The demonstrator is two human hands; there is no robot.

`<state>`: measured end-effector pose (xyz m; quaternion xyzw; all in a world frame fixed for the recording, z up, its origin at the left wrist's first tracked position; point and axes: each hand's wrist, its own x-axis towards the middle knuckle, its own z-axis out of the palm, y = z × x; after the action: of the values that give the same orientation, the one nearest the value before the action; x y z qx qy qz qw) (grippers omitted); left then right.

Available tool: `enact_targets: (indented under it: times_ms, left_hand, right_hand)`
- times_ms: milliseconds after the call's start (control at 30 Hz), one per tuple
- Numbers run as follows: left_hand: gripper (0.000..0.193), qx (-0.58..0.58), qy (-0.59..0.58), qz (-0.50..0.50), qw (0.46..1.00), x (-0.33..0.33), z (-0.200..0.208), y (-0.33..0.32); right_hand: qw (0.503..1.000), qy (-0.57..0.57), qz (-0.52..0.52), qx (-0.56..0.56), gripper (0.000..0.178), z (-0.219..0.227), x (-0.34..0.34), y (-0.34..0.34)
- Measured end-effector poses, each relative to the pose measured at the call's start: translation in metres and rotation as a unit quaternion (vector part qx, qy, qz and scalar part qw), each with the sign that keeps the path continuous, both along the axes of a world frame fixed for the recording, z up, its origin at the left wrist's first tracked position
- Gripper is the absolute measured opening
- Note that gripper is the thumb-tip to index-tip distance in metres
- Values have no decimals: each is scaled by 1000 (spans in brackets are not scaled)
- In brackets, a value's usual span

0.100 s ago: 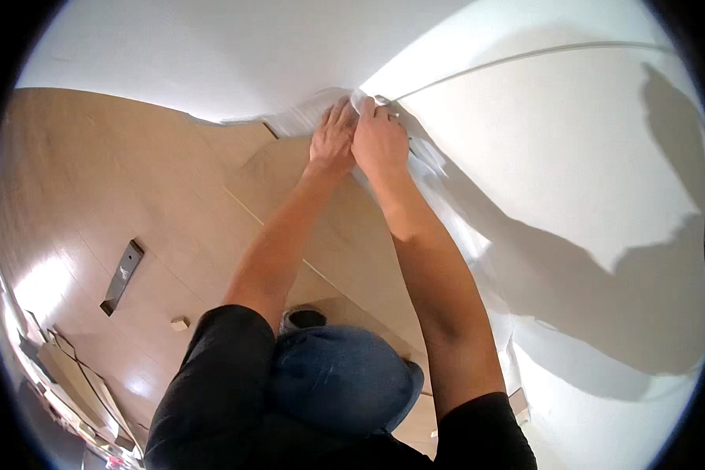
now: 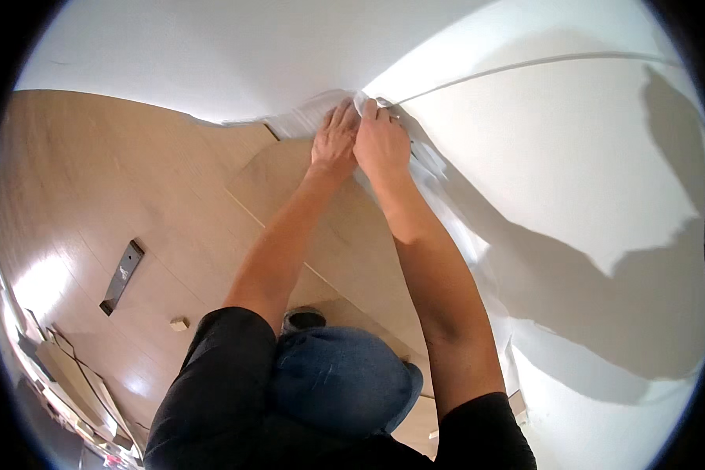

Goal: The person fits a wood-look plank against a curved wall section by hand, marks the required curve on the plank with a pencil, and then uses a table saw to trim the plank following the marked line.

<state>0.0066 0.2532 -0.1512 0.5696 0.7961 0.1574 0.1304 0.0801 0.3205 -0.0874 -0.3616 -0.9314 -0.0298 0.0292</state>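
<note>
At the far corner, where the wood-look floor meets the walls, both my hands are side by side. My left hand (image 2: pixel 334 143) lies with its fingers stretched forward over a thin translucent plastic sheet (image 2: pixel 298 121) by the floor's edge. Beside it, my right hand (image 2: pixel 382 142) has its fingers curled, pinching a bunched white bit of the sheet (image 2: pixel 359 102) that sticks up between the hands. The fingertips are partly hidden. Under my forearms lies a floor plank (image 2: pixel 352 223), with a pale seam along its left side.
A dark metal pull bar (image 2: pixel 122 276) and a small wood block (image 2: pixel 179 323) lie on the floor (image 2: pixel 133 180) to the left. Planks and offcuts (image 2: pixel 82 384) are piled at the lower left. A white wall (image 2: pixel 572 157) with my shadow rises close on the right.
</note>
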Motion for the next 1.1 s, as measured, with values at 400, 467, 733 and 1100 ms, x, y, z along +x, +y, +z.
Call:
enact_targets:
  times_ms: [400, 467, 733, 1100]
  left_hand:
    - [68, -5, 12, 4, 1000, 3, -3, 3]
    - [69, -25, 12, -6, 1000, 3, -4, 2]
    - [74, -75, 44, -19, 996, 5, 5, 6]
    - [62, 47, 23, 22, 998, 9, 0, 11]
  right_hand:
    - [973, -72, -122, -181, 37, 8, -45, 20]
    - [972, -58, -127, -187, 31, 4, -48, 20]
    - [963, 77, -151, -209, 25, -30, -17, 20]
    - [467, 723, -366, -354, 23, -35, 44, -29]
